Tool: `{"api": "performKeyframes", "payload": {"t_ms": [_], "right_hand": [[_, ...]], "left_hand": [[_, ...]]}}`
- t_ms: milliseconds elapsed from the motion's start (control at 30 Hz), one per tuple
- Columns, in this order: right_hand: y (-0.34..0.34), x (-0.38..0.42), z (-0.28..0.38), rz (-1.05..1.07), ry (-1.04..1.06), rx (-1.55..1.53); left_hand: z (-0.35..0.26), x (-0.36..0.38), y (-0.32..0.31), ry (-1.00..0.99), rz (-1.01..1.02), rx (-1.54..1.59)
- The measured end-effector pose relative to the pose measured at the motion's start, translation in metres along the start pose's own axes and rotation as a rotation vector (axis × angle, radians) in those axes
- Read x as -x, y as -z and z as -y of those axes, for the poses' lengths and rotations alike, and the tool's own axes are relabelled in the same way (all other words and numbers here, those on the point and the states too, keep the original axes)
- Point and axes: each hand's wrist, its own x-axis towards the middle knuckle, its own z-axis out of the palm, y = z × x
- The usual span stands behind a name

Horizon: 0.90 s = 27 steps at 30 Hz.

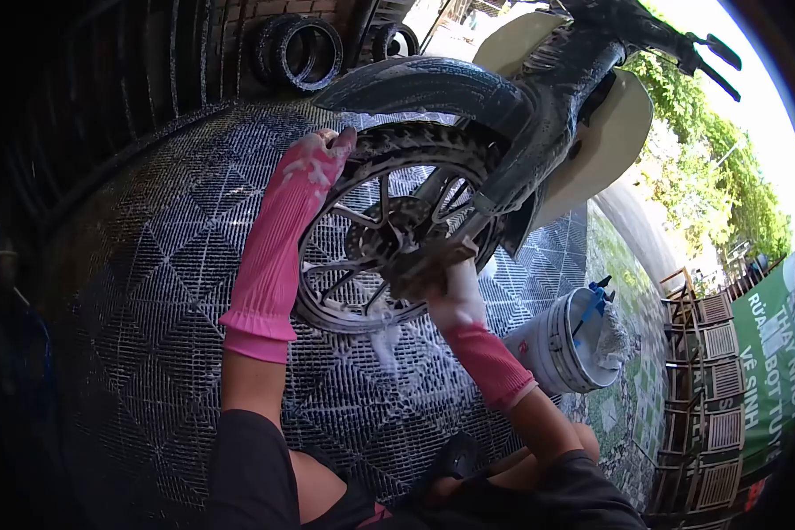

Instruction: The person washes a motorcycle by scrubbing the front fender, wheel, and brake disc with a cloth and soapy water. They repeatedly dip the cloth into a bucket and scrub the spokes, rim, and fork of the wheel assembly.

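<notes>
Foam covers parts of both pink gloves. My left hand (325,152), in its glove, lies closed against the upper left of the black tire (415,140) of a motorbike's front wheel. A dark, dirty cloth (426,268) is in my right hand (459,300), near the wheel's hub and lower spokes; the cloth hides part of the fingers. The spoked rim (320,305) is wet, with suds at its lower edge. Above the tire curves the soapy front fender (424,84), and the fork (530,168) slopes down to the hub.
A white bucket (548,340) with a blue-handled brush and a foamy cloth stands right of my right arm. Loose tires (306,53) lie at the back left. Wet patterned grating (185,265) covers the floor. Wooden chairs (720,380) and a green banner (768,353) are at the right.
</notes>
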Motion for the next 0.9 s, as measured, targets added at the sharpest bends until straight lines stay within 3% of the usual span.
{"api": "performKeyframes", "payload": {"t_ms": [67, 100, 133, 167, 233, 333, 400, 500, 600, 667, 767, 900], "right_hand": [[0.003, -0.026, -0.007, -0.227, 0.37, 0.4], [0.004, -0.041, -0.011, -0.327, 0.348, 0.182], [0.004, -0.039, -0.017, -0.329, 0.34, 0.178], [0.002, -0.038, -0.027, -0.446, 0.186, 0.067], [-0.004, -0.034, -0.052, -0.474, 0.017, -0.254], [-0.026, -0.008, -0.067, -0.34, 0.071, -0.34], [-0.027, -0.014, -0.094, -0.485, 0.101, -0.463], [0.002, -0.063, -0.041, -0.502, -0.143, -0.666], [0.038, -0.098, -0.008, -0.154, -0.143, -0.941], [0.053, -0.118, -0.029, -0.096, -0.141, -0.964], [0.046, -0.134, -0.05, 0.244, 0.015, -1.058], [0.023, -0.134, -0.069, 0.533, 0.218, -1.098]], "left_hand": [[-0.028, 0.02, 0.022, 0.206, -0.039, 0.15], [-0.028, 0.02, 0.022, 0.253, -0.034, 0.113], [-0.021, 0.014, 0.014, 0.247, -0.037, 0.099], [-0.017, 0.011, 0.01, 0.247, -0.041, 0.079], [-0.01, 0.005, 0.002, 0.249, -0.062, 0.048], [-0.004, -0.004, -0.008, 0.237, -0.106, -0.001], [0.0, -0.009, -0.015, 0.226, -0.138, -0.04], [0.014, -0.025, -0.034, 0.185, -0.197, -0.139], [0.054, -0.061, -0.074, 0.058, -0.306, -0.382], [0.051, -0.065, -0.073, 0.008, -0.363, -0.511], [-0.013, -0.008, -0.012, 0.258, -0.228, -0.041], [0.003, -0.022, -0.026, 0.29, -0.234, -0.038]]}}
